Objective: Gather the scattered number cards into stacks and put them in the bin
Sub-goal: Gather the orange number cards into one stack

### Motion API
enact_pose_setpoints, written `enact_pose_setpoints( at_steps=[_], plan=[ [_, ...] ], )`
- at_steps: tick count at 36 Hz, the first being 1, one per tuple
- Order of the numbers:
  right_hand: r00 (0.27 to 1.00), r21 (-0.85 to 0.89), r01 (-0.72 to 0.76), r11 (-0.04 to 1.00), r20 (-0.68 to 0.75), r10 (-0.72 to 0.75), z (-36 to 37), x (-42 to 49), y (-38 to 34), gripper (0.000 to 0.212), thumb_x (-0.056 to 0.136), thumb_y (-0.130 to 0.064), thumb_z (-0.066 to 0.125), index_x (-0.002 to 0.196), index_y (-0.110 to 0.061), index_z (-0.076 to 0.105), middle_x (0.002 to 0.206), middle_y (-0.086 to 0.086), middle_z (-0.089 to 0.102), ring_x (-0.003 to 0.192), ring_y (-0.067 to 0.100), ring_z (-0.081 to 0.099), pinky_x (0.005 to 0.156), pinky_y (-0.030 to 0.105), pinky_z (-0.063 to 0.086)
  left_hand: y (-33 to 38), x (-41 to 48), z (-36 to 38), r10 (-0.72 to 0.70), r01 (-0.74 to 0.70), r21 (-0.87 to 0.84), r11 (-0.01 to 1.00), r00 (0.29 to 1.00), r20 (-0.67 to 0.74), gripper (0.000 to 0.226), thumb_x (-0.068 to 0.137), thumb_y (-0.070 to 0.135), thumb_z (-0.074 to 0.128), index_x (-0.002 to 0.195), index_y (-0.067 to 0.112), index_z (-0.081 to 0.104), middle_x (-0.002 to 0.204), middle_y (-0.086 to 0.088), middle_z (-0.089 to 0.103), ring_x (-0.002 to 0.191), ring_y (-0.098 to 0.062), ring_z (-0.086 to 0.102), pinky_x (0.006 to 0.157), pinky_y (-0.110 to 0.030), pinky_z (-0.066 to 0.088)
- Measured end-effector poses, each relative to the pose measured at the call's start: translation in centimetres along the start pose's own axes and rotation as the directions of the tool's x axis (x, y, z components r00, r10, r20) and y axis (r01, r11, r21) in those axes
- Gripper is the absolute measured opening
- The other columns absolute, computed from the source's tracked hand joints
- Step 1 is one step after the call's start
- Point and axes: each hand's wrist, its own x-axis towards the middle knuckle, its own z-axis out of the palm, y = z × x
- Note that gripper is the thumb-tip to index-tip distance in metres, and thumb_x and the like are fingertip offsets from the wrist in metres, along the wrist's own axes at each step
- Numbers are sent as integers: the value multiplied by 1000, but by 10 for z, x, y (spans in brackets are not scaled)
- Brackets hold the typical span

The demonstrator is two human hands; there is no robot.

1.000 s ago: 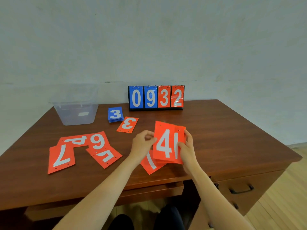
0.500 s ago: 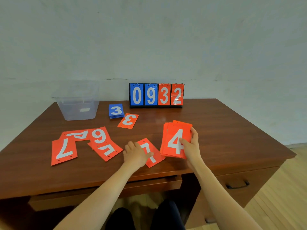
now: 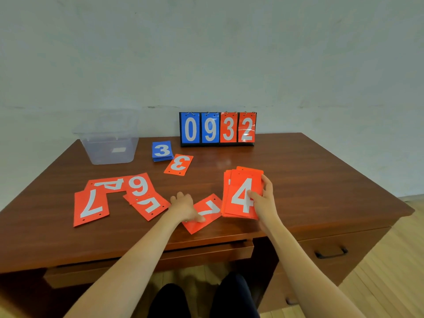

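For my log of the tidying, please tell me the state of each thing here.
Bin: upright, lidless.
Scoreboard: standing, shows 0932.
Blue stack: flat, 3 on top.
Red stack: gripped by right hand, 4 on top.
Near 7 card: flat, under left hand.
Loose red cards: flat, some overlapping.
Middle drawer: slightly open.
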Motion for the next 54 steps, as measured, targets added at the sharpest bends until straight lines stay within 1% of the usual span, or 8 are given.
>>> enact_pose_setpoints(
  at_steps=[6, 13, 17, 21, 25, 37, 45, 54],
  plan=[
    [1000, -4, -8, 1000, 16, 8, 0, -1, 4, 57, 95, -18, 54, 142, -30, 23, 137, -1, 44, 106, 13, 51, 75, 26, 50, 4, 4, -6, -27, 27, -48, 998, 1000, 8, 94, 72, 38, 78, 142, 6, 23, 147, -14, 26, 135, -31, 32, 105, -40, 37],
    [1000, -22, 6, 1000, 16, -6, 3, 2, 14, 67, 96, -18, 53, 147, -32, 11, 145, 0, 34, 121, 21, 47, 85, 31, 48, -6, 11, -10, -53, -14, -318, 948, 978, -200, 43, 85, 16, 67, 120, 8, 44, 120, -11, 56, 108, -26, 57, 80, -33, 47],
    [999, -76, 7, 997, 43, -4, 9, 9, 18, 58, 98, -18, 49, 145, -33, 18, 145, 0, 33, 118, 17, 46, 88, 32, 48, -11, 19, -13, -92, -205, -628, 751, 909, -406, 27, 88, 15, 63, 109, 11, 47, 115, -8, 55, 100, -19, 52, 79, -30, 44],
    [998, -106, -50, 993, 41, 54, 21, 21, 19, 46, 100, -17, 43, 140, -33, 28, 145, 1, 34, 113, 15, 45, 81, 28, 49, -1, 23, -21, -189, -232, -884, 405, 925, -330, 34, 87, 23, 65, 114, 16, 45, 113, -2, 51, 105, -21, 57, 85, -34, 51],
    [995, -69, -81, 994, 50, 84, 37, 32, 17, 44, 101, -16, 39, 140, -32, 29, 138, -1, 38, 105, 14, 48, 73, 25, 51, 13, 28, -21, -139, -250, -920, 302, 943, -301, 33, 86, 21, 67, 109, 17, 45, 107, -1, 54, 96, -17, 58, 75, -26, 49],
    [990, 6, -86, 996, 110, 84, 78, 67, 6, 60, 88, -28, 65, 137, -33, 30, 129, -4, 42, 105, 15, 54, 74, 27, 53, 30, 59, -13, 5, -311, -663, 681, 907, -420, 31, 82, 28, 70, 99, 15, 47, 89, 7, 52, 83, -8, 53, 63, -15, 42],
    [988, -40, -130, 991, 75, 133, 89, 94, 8, 59, 93, -20, 58, 140, -36, 25, 143, 3, 36, 116, 23, 50, 89, 41, 52, -2, 111, -34, -20, -212, -502, 838, 909, -417, 35, 88, 38, 60, 115, 17, 57, 127, -4, 52, 121, -20, 46, 100, -35, 41],
    [984, -51, -168, 985, 53, 170, 84, 107, 11, 52, 98, -17, 46, 141, -37, 24, 147, 1, 32, 126, 24, 43, 96, 42, 46, -30, 153, -48, 4, -17, -56, 998, 978, -210, 59, 98, 43, 35, 149, 19, 17, 158, -8, 10, 146, -29, 3, 116, -47, 12]
  ],
)
